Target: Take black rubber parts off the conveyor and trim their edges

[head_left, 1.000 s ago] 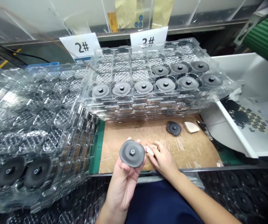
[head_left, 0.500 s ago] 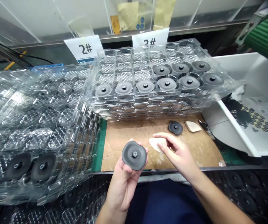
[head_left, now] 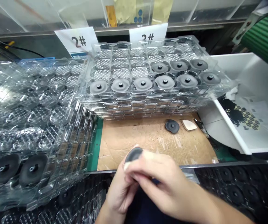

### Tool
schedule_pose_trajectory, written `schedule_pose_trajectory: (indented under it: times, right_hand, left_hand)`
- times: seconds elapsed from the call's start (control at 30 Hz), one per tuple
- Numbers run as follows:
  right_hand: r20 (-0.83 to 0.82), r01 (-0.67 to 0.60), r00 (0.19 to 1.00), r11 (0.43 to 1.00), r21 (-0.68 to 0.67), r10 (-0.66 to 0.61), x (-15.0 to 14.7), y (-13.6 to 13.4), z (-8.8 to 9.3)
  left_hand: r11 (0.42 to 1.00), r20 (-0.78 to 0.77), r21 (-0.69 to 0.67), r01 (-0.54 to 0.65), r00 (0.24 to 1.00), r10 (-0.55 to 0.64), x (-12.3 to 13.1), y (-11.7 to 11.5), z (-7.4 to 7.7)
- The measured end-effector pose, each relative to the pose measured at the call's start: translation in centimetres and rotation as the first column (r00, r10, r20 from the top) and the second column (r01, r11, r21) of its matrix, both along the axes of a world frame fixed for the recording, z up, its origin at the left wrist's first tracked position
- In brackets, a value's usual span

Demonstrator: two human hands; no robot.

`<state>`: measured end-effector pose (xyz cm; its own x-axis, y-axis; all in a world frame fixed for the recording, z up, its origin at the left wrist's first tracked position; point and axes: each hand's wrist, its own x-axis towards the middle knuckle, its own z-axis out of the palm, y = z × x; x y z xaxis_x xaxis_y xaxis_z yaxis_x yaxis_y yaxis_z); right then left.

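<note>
My left hand [head_left: 118,189] grips a round-cornered black disc [head_left: 134,154] above the front edge of the bench; only its upper part shows. My right hand [head_left: 159,177] is closed and pressed over the disc, its fingers covering the middle. In those fingers is a white wedge-shaped pad, nearly all hidden, with just a pale tip at the disc's lower left. Beyond the hands, another black disc [head_left: 172,126] lies on the brown cardboard [head_left: 124,133], beside a second cream wedge pad [head_left: 189,125].
Stacked clear trays [head_left: 143,99] stand behind the cardboard, the top one holding several black discs. More clear trays [head_left: 54,115] are at the left. A white bin [head_left: 232,127] with black scraps and stickers stands at the right, near a green ribbed hose [head_left: 262,40].
My right hand has moved left with the white wedge pad onto the disc in my left hand. The disc has tilted and is now partly covered. The view has shifted slightly.
</note>
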<state>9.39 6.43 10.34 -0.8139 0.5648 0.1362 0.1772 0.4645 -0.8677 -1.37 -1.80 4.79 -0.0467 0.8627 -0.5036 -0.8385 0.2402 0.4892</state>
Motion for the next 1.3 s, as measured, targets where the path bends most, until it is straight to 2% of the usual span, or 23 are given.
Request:
schedule_pose_trajectory:
  times: [0.07, 0.13, 0.3, 0.4, 0.47, 0.53, 0.57, 0.63, 0.7, 0.73, 0.87, 0.97, 1.07, 1.13, 1.2, 1.23, 1.3]
  right_hand:
    - [0.070, -0.065, 0.995, 0.993, -0.101, 0.072, 1.0, 0.0, 0.7]
    - [0.134, -0.037, 0.990, 0.992, -0.124, 0.054, 1.9, 0.1, 1.4]
    - [0.126, 0.008, 0.992, 1.000, 0.012, -0.010, 2.4, 0.3, 2.0]
    - [0.182, 0.099, 0.976, 0.989, 0.114, -0.119, 2.3, 0.9, 1.5]
    - [0.172, 0.133, 0.970, 0.969, 0.208, -0.170, 2.1, 1.6, 0.5]
    - [0.059, 0.130, 0.987, 0.966, 0.225, -0.147, 1.9, 2.7, -1.0]
    - [-0.003, 0.154, 0.988, 0.972, 0.176, -0.156, 1.8, 3.3, -1.9]
    - [-0.021, 0.289, 0.957, 0.957, -0.019, -0.289, 1.9, 4.3, -4.0]
    - [0.103, 0.448, 0.894, 0.876, -0.180, -0.436, 2.3, 4.8, -6.0]
    - [0.170, 0.487, 0.872, 0.847, -0.213, -0.458, 2.7, 4.8, -7.0]
    - [0.310, 0.451, 0.877, 0.850, -0.271, -0.367, 3.9, 3.2, -9.6]
    - [0.365, 0.421, 0.877, 0.867, -0.269, -0.312, 4.2, 2.1, -10.2]
    - [0.393, 0.440, 0.857, 0.869, -0.224, -0.333, 3.9, 2.8, -8.7]
    - [0.378, 0.485, 0.837, 0.856, -0.179, -0.395, 3.4, 3.9, -6.4]
    - [0.277, 0.496, 0.846, 0.863, -0.093, -0.456, 2.3, 4.9, -3.6]
    - [0.193, 0.456, 0.875, 0.890, -0.026, -0.443, 1.6, 5.2, -2.3]
    - [0.024, 0.294, 0.954, 0.946, 0.139, -0.300, -0.1, 5.6, -0.4]
  left_hand:
    - [0.999, 0.016, 0.016, 0.035, 0.999, -0.035, -0.3, 0.2, 0.3]
    - [0.997, 0.025, 0.019, 0.076, 0.997, -0.076, -0.6, 0.5, 0.7]
    - [0.989, 0.103, 0.070, 0.127, 0.986, -0.134, -0.8, 1.5, 1.4]
    - [0.992, 0.102, 0.071, 0.109, 0.988, -0.116, -1.0, 1.8, 1.3]
    - [0.991, 0.057, 0.063, 0.117, 0.991, -0.121, -1.1, 2.0, 1.2]
    - [0.986, 0.020, 0.068, 0.153, 0.988, -0.154, -1.2, 2.2, 1.2]
    - [0.985, 0.021, 0.065, 0.158, 0.987, -0.160, -1.3, 2.3, 1.2]
    - [0.991, 0.064, 0.035, 0.129, 0.989, -0.131, -1.6, 2.3, 1.2]
    - [0.996, 0.140, -0.013, 0.086, 0.987, -0.083, -1.8, 2.3, 1.0]
    - [0.997, 0.173, -0.034, 0.073, 0.983, -0.066, -2.0, 2.4, 0.9]
    - [0.997, 0.243, -0.043, 0.062, 0.969, -0.050, -2.8, 3.0, 0.0]
    - [0.999, 0.281, -0.021, 0.043, 0.959, -0.036, -3.4, 3.7, -0.5]
    - [0.999, 0.302, -0.010, 0.042, 0.953, -0.037, -3.9, 4.5, -0.6]
    - [0.998, 0.289, 0.002, 0.057, 0.956, -0.055, -4.0, 5.0, -0.4]
    - [0.998, 0.248, 0.021, 0.055, 0.967, -0.059, -4.0, 5.3, -0.2]
    - [0.999, 0.222, 0.029, 0.044, 0.974, -0.049, -4.0, 5.4, -0.1]
    - [1.000, 0.168, 0.018, 0.024, 0.985, -0.026, -4.0, 5.4, 0.0]
